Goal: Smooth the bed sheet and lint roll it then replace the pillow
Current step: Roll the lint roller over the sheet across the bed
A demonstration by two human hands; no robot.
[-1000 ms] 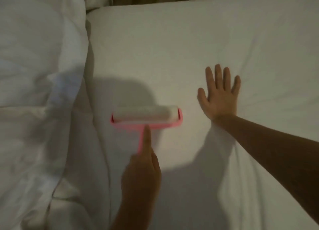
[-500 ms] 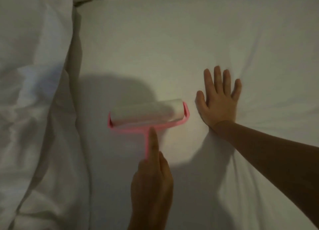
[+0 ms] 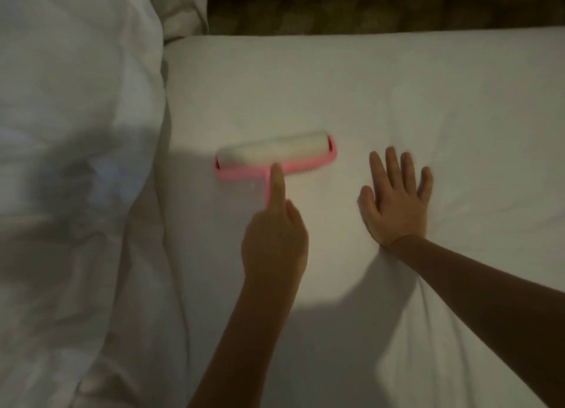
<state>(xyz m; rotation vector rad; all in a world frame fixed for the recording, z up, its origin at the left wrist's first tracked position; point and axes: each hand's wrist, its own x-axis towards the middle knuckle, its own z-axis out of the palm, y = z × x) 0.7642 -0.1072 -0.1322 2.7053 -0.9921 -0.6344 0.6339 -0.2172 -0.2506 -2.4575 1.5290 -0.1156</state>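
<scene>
Pink lint roller [image 3: 272, 152], white blurred roll.

My left hand [image 3: 275, 245] is bare, and so is my right hand [image 3: 397, 202], from fingertips to wrist. My left forearm [image 3: 244, 340] is slim and uncovered as far as the lower edge of the view. My right forearm [image 3: 489, 300] is likewise uncovered up to the right edge, where it falls into deep shadow and its outline grows dim. The light is low and my left hand is a little blurred, so I cannot make out my nails or any fine marks.
</scene>
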